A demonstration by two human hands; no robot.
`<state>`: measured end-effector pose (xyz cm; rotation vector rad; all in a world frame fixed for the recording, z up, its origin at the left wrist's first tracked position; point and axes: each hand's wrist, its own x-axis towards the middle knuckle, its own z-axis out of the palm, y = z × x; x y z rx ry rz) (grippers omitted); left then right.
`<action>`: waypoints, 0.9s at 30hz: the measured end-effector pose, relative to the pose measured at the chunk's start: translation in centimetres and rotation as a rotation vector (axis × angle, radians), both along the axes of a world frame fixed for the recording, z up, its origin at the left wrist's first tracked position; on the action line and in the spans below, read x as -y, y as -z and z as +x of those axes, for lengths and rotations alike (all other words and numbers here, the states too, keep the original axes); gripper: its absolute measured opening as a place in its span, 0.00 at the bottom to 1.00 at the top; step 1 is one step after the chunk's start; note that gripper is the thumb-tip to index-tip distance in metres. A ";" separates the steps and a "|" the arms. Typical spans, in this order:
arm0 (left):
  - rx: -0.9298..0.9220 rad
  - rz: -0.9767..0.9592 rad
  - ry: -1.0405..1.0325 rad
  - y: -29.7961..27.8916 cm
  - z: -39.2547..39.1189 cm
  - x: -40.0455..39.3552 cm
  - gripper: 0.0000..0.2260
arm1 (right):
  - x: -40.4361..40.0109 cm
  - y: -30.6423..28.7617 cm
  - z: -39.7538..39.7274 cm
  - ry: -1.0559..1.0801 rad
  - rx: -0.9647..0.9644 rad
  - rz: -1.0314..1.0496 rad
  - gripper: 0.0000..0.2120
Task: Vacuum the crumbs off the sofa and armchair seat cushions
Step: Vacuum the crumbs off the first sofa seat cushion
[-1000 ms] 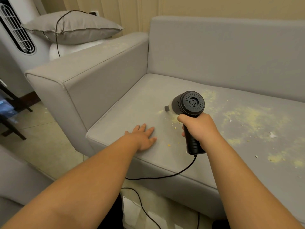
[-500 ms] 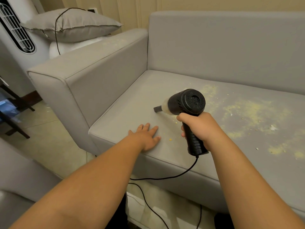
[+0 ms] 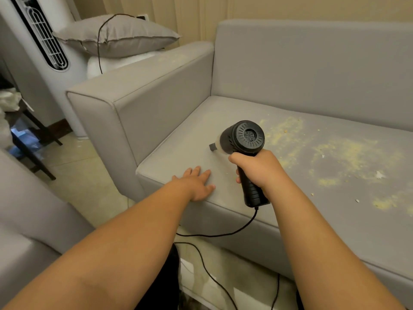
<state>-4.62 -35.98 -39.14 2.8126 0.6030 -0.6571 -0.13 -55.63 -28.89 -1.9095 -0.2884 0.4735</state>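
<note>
A grey sofa fills the view; its seat cushion (image 3: 183, 139) is smooth at the left end. Yellow crumbs (image 3: 339, 153) lie scattered over the cushion's middle and right part. My right hand (image 3: 259, 168) grips the handle of a black handheld vacuum (image 3: 243, 137). Its small nozzle points left and touches the cushion near the left end. My left hand (image 3: 196, 182) rests flat on the cushion's front edge, fingers straight, just left of the vacuum.
The vacuum's black cord (image 3: 212, 233) hangs over the sofa front to the tiled floor. The sofa's left armrest (image 3: 138, 86) stands beside the nozzle. Behind it lie a grey pillow (image 3: 120, 36) and a white tower fan (image 3: 40, 36). Another grey seat (image 3: 29, 220) sits at lower left.
The vacuum's nozzle has swung left across the cushion, and the few crumbs near my left hand are gone. My left hand stayed flat on the cushion edge.
</note>
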 end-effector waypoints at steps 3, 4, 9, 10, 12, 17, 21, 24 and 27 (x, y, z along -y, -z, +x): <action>-0.008 0.004 0.003 -0.2 -0.2 0.8 0.32 | 0.3 -1.1 -1.8 -0.010 0.005 -0.011 0.06; -0.008 0.003 0.005 -0.4 -0.2 1.2 0.33 | 0.4 -1.5 -2.4 -0.016 0.009 -0.019 0.06; -0.005 -0.015 0.050 -0.9 -0.7 3.0 0.33 | 1.8 -3.8 -4.3 -0.020 -0.036 -0.046 0.08; -0.010 -0.018 0.061 -0.9 -0.8 3.2 0.33 | 2.1 -4.3 -4.6 -0.021 -0.052 -0.045 0.09; -0.028 -0.017 0.066 -0.7 -1.0 3.4 0.34 | 2.6 -5.1 -5.2 -0.022 -0.068 -0.044 0.09; -0.116 -0.043 0.040 -1.5 -2.3 3.5 0.34 | 3.3 -5.9 -6.7 -0.035 -0.082 -0.066 0.10; -0.155 -0.032 0.022 -1.6 -3.3 3.9 0.36 | 3.1 -6.3 -7.9 -0.060 -0.080 -0.094 0.11; -0.134 -0.043 0.042 -1.8 -3.6 4.0 0.35 | 3.5 -6.5 -8.3 -0.078 -0.064 -0.132 0.11; -0.120 -0.055 0.076 -2.2 -3.6 4.3 0.34 | 4.3 -6.4 -8.1 -0.029 -0.038 -0.148 0.10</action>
